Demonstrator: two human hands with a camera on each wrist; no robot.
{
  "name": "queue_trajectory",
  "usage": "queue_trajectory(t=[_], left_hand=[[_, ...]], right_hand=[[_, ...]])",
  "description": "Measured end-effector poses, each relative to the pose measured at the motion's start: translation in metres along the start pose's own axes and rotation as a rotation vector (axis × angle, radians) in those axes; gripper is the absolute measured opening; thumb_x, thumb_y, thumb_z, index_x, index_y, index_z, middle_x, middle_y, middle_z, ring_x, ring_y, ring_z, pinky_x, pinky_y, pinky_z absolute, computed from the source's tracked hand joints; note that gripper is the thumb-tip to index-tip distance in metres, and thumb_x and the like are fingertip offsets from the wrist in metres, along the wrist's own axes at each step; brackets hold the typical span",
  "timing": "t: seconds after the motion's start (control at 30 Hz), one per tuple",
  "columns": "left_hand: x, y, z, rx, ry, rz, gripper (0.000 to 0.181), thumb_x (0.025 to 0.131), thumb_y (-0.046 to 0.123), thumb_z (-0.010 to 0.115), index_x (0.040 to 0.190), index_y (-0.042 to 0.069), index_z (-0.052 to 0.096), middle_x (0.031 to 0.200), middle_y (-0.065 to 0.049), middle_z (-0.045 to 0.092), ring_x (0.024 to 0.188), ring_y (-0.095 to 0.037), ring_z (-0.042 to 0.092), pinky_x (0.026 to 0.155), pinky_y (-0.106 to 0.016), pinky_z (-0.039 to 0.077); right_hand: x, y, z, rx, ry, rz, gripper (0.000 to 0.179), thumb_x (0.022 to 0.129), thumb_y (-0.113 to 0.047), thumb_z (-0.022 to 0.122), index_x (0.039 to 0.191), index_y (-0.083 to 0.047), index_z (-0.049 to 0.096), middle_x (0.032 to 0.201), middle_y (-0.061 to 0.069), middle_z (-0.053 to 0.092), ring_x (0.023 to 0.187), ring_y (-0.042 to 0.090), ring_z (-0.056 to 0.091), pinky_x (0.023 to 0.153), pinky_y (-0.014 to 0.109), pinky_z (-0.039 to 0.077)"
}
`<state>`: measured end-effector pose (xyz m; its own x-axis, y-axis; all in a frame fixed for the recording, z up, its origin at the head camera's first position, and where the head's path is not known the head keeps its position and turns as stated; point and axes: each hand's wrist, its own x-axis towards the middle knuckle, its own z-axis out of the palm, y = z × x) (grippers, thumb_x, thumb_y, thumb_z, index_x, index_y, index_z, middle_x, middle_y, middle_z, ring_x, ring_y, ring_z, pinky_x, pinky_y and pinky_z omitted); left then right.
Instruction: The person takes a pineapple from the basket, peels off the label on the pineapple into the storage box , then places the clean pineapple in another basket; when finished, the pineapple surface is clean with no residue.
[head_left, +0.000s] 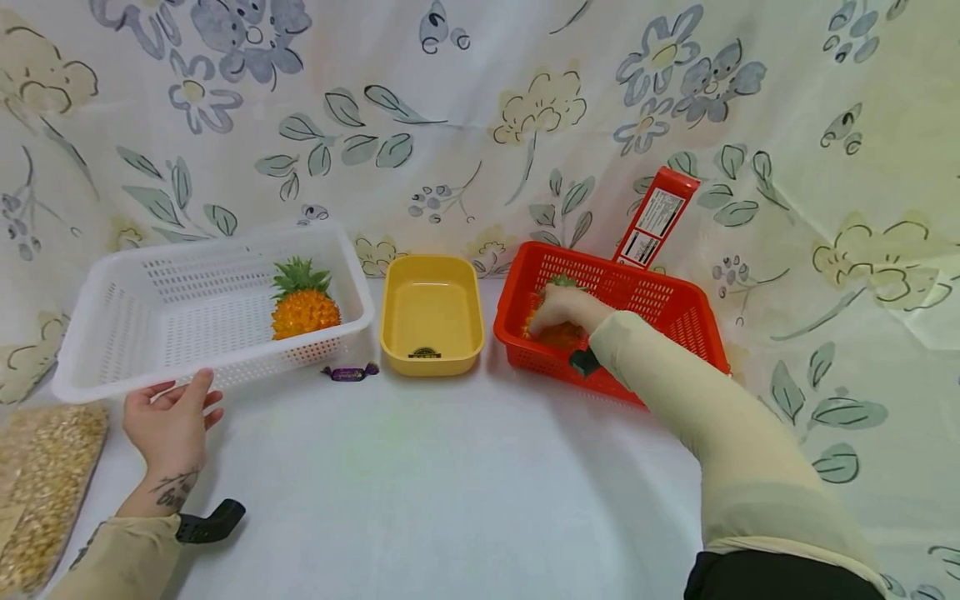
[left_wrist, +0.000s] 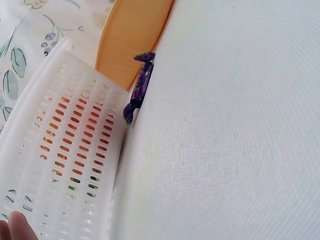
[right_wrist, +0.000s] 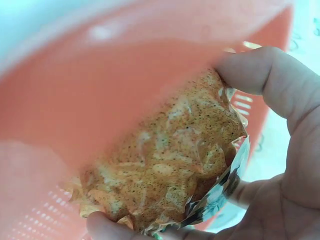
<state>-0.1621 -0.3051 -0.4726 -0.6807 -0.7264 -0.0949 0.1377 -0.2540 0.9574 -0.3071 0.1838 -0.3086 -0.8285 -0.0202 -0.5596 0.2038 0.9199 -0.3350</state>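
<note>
In the head view my right hand (head_left: 567,310) reaches down into the red basket (head_left: 690,304). It grips a pineapple (head_left: 534,310) there, whose green leaves show above the fingers. Close up in the right wrist view, the thumb and fingers span the pineapple's spiky, speckled orange-brown body (right_wrist: 165,155); the basket's blurred wall covers part of it. My left hand (head_left: 171,429) is at the front rim of the white basket (head_left: 225,373), its fingers loosely bent against the edge. Inside that basket, at its right end, lies another orange pineapple (head_left: 303,312) with green leaves.
Between the baskets stands a yellow tray (head_left: 432,321). A purple-wrapped candy (head_left: 350,372) lies before the white basket's right corner. Behind the red basket leans a red box (head_left: 657,218). A clear bag of yellow kernels (head_left: 52,483) lies at far left, and a floral cloth hangs behind.
</note>
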Motion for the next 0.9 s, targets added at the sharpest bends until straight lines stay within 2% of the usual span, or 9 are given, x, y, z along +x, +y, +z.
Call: queue_trajectory(t=[0.1, 0.17, 0.37, 0.63, 0.77, 0.9], left_hand=[[0.002, -0.002, -0.001, 0.001, 0.004, -0.002, 0.065, 0.058, 0.027, 0.088, 0.105, 0.017, 0.043, 0.076, -0.003, 0.065, 0.051, -0.015, 0.065, 0.036, -0.029, 0.048], [-0.002, 0.002, 0.002, 0.009, 0.011, -0.008, 0.063, 0.060, 0.026, 0.087, 0.105, 0.017, 0.043, 0.075, -0.002, 0.065, 0.050, -0.014, 0.065, 0.036, -0.028, 0.048], [-0.011, 0.012, 0.007, 0.037, 0.008, -0.003, 0.057, 0.065, 0.025, 0.084, 0.103, 0.018, 0.041, 0.071, 0.002, 0.065, 0.049, -0.010, 0.063, 0.035, -0.026, 0.047], [-0.009, 0.010, 0.005, 0.041, -0.002, -0.009, 0.059, 0.064, 0.026, 0.084, 0.104, 0.018, 0.041, 0.073, 0.002, 0.065, 0.050, -0.011, 0.064, 0.036, -0.027, 0.048], [-0.012, 0.013, 0.007, 0.053, 0.005, -0.009, 0.057, 0.066, 0.026, 0.083, 0.103, 0.018, 0.041, 0.072, 0.002, 0.065, 0.049, -0.010, 0.063, 0.036, -0.027, 0.048], [-0.007, 0.007, 0.004, 0.044, -0.001, -0.002, 0.059, 0.065, 0.027, 0.084, 0.105, 0.019, 0.041, 0.075, 0.001, 0.066, 0.050, -0.011, 0.064, 0.037, -0.027, 0.049]], right_hand=[[-0.006, -0.001, -0.008, 0.039, -0.009, -0.017, 0.078, 0.073, -0.023, 0.074, 0.135, -0.010, 0.028, 0.122, 0.014, 0.040, 0.108, 0.030, 0.042, 0.082, 0.043, 0.047], [-0.010, -0.002, -0.014, 0.048, -0.009, -0.027, 0.074, 0.073, -0.022, 0.075, 0.131, -0.009, 0.030, 0.121, 0.014, 0.040, 0.106, 0.031, 0.042, 0.080, 0.042, 0.048], [-0.023, -0.009, -0.032, 0.034, 0.018, -0.067, 0.078, 0.074, -0.023, 0.073, 0.136, -0.010, 0.027, 0.125, 0.014, 0.038, 0.108, 0.033, 0.043, 0.078, 0.045, 0.050], [-0.049, -0.024, -0.050, -0.058, 0.118, -0.215, 0.080, 0.070, -0.017, 0.074, 0.136, -0.015, 0.029, 0.132, 0.015, 0.031, 0.111, 0.031, 0.038, 0.089, 0.044, 0.045], [-0.063, -0.035, -0.053, -0.112, 0.128, -0.280, 0.080, 0.068, -0.011, 0.073, 0.135, -0.018, 0.031, 0.135, 0.015, 0.027, 0.110, 0.031, 0.036, 0.084, 0.042, 0.045], [-0.075, -0.046, -0.048, -0.179, 0.134, -0.372, 0.077, 0.066, -0.010, 0.073, 0.132, -0.020, 0.034, 0.134, 0.013, 0.029, 0.112, 0.029, 0.034, 0.084, 0.042, 0.044]])
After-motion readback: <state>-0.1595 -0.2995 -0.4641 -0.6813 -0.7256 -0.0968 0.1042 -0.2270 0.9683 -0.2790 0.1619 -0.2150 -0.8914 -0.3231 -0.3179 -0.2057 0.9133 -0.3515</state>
